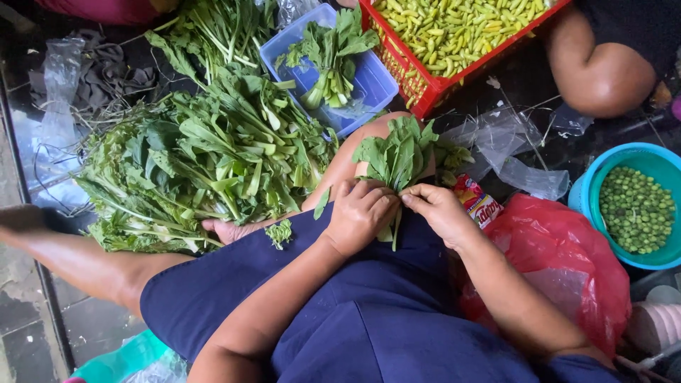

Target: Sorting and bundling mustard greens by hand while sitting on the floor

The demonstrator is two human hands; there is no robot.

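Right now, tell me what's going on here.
A seated person holds a bunch of leafy greens over the lap, left hand in a closed grip on the stems, right hand pinching them. A heap of loose greens lies to the left; a blue tub holds another bunch, beside a red crate of green chillies.

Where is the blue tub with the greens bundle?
Head view, top centre: the blue tub sits between the loose greens pile and the red chilli crate.

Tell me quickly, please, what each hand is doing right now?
Left hand: closed around the bunch of leafy greens on the lap.
Right hand: fingers pinched on the same bunch's stems.
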